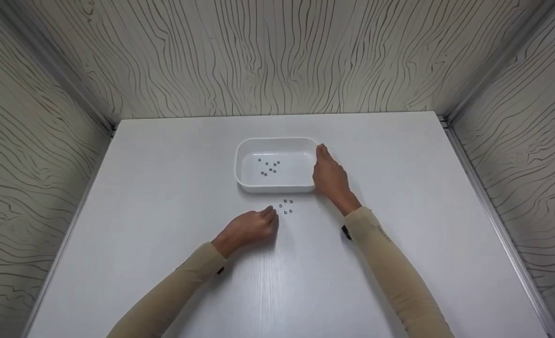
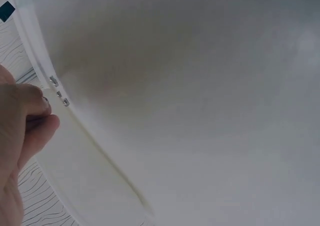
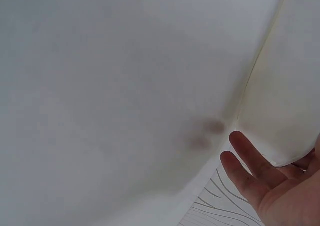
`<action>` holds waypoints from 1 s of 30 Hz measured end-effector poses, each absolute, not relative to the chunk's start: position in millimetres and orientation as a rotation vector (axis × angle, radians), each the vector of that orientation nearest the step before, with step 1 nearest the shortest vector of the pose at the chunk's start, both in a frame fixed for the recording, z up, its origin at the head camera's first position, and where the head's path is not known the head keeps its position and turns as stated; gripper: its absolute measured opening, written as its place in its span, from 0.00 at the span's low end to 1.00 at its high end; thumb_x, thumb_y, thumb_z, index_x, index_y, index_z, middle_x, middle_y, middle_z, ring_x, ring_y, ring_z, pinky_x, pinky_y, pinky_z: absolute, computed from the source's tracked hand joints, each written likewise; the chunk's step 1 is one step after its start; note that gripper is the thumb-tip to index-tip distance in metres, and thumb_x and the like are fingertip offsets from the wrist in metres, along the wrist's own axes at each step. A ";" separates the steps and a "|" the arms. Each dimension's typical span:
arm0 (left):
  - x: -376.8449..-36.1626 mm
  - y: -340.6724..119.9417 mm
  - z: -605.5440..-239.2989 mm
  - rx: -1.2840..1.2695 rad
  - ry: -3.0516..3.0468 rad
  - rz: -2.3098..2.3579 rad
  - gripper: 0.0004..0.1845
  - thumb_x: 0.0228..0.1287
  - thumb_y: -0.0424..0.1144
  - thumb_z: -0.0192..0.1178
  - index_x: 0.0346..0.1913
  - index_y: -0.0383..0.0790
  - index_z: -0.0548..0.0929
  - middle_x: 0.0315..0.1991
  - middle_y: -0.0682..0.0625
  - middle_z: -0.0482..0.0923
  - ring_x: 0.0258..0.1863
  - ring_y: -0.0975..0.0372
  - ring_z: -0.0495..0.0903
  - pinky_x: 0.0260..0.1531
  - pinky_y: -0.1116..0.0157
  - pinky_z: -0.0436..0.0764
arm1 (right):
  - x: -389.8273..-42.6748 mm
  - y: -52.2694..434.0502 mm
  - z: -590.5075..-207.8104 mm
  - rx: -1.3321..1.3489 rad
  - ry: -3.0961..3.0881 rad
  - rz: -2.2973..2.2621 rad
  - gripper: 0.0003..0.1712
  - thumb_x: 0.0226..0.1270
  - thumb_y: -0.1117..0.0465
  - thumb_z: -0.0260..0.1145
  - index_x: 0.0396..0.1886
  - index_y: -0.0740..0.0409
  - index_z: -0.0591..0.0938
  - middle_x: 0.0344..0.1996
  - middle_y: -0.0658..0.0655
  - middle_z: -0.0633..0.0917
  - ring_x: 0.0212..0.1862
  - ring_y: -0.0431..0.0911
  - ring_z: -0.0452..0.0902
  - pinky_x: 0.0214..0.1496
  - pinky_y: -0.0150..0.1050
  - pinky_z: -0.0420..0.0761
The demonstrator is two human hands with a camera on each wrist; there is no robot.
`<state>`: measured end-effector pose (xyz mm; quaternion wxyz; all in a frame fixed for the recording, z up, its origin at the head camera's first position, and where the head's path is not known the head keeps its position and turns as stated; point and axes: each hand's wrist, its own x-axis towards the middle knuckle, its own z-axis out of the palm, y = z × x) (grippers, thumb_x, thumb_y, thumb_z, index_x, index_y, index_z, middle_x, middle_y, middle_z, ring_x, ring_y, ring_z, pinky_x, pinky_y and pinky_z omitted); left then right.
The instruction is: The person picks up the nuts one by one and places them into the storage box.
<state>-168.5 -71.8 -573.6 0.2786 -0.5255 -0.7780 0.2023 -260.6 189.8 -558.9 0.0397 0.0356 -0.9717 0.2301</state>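
A white rectangular tray (image 1: 277, 188) stands on the table, with several tiny silvery ring-like pieces (image 1: 270, 169) scattered inside toward its left half. More such pieces (image 1: 285, 212) lie on the table just in front of the tray. My right hand (image 1: 330, 176) grips the tray's right end; in the right wrist view two fingers (image 3: 252, 173) extend beside its wall, others partly hidden behind it. Close to the loose pieces (image 2: 65, 102), my left hand (image 1: 254, 227) has its thumb and fingers drawn together. I cannot tell whether a piece is between the left fingertips.
The white table (image 1: 165, 188) has panels with a wavy wood-grain pattern (image 1: 277, 56) behind it and on both sides. Metal rails (image 1: 493, 202) run along the side edges. Both forearms, in tan sleeves (image 1: 395, 277), reach in from the front.
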 end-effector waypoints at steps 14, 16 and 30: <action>-173.9 -75.2 -561.1 -1.341 -2.061 0.506 0.14 0.63 0.33 0.73 0.52 0.42 0.91 0.49 0.51 0.92 0.50 0.64 0.91 0.46 0.73 0.91 | -262.4 191.4 -560.0 0.120 -2.983 0.686 0.33 0.84 0.63 0.51 0.82 0.67 0.59 0.83 0.65 0.62 0.43 0.58 0.88 0.49 0.52 0.92; -174.4 -75.3 -559.8 -1.342 -2.062 0.504 0.14 0.63 0.33 0.73 0.52 0.42 0.91 0.49 0.51 0.92 0.51 0.64 0.91 0.46 0.73 0.91 | -262.7 191.5 -560.0 0.127 -2.988 0.664 0.33 0.84 0.63 0.50 0.82 0.67 0.59 0.83 0.65 0.62 0.41 0.57 0.88 0.43 0.50 0.92; -178.4 -73.1 -547.7 -1.353 -2.133 0.384 0.15 0.63 0.31 0.72 0.52 0.41 0.90 0.50 0.50 0.92 0.51 0.62 0.91 0.47 0.71 0.91 | -262.0 191.2 -559.4 0.130 -2.971 0.673 0.33 0.83 0.63 0.53 0.82 0.67 0.59 0.82 0.65 0.64 0.33 0.54 0.84 0.38 0.50 0.90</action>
